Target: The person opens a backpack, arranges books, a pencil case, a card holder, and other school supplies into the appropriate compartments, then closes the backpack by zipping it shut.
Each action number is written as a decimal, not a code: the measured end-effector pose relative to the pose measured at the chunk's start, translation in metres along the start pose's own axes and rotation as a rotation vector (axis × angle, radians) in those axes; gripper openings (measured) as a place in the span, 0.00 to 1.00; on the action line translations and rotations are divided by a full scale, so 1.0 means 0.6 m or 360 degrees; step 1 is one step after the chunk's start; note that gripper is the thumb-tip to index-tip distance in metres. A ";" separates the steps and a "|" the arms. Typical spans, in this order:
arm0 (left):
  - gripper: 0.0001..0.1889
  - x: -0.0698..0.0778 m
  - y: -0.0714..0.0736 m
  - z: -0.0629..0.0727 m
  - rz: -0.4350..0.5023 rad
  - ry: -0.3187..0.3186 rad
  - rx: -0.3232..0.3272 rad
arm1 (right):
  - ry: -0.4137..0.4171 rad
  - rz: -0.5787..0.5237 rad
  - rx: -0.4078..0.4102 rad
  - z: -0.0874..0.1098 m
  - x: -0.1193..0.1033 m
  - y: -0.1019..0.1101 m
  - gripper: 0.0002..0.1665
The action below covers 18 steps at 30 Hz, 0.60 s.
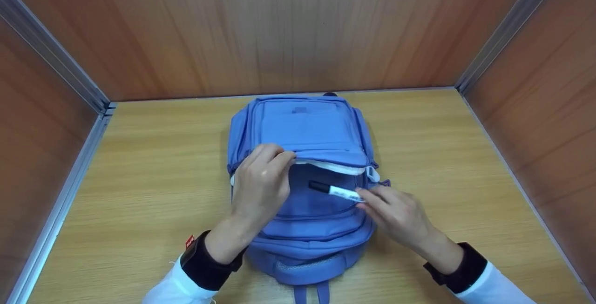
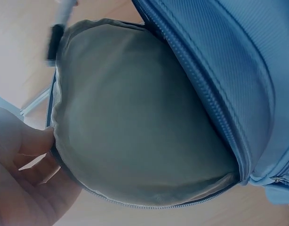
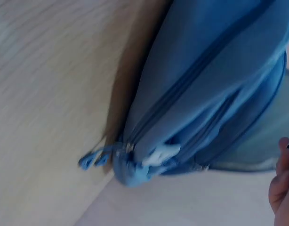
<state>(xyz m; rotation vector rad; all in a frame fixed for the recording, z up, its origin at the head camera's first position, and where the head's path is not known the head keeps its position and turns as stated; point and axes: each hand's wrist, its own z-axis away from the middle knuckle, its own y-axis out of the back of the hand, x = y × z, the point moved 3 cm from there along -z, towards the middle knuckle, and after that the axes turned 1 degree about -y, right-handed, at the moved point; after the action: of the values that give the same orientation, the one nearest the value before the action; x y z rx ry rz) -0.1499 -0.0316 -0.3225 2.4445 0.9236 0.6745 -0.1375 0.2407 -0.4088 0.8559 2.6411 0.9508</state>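
Observation:
A blue backpack (image 1: 307, 127) lies on the table with its front pocket unzipped. My left hand (image 1: 263, 178) pinches the edge of the pocket's flap and holds it up. In the left wrist view the flap's grey lining (image 2: 135, 113) faces the camera, and the left thumb and fingers (image 2: 34, 141) grip its zippered rim. My right hand (image 1: 396, 211) pinches a marker (image 1: 344, 193) with a white barrel and black cap, cap pointing left, over the pocket opening. At the right edge of the right wrist view, only part of the right hand (image 3: 282, 183) shows.
Wooden panels (image 1: 288, 29) with metal framing (image 1: 60, 38) enclose the table (image 1: 163, 164) at the back and sides. A white zipper pull (image 1: 372, 173) hangs at the pocket's right corner. The backpack's top handle (image 1: 307, 269) and straps point toward me.

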 end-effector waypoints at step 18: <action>0.09 0.022 -0.002 0.030 -0.0015 -0.0149 -0.0006 | -0.0475 0.0140 -0.0198 -0.049 -0.041 -0.084 0.07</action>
<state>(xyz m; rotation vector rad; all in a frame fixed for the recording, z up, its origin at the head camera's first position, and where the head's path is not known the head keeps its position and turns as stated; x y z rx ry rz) -0.1314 -0.0259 -0.3338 2.4442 0.8958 0.5532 -0.1513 0.1798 -0.4183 1.0040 2.2857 0.9163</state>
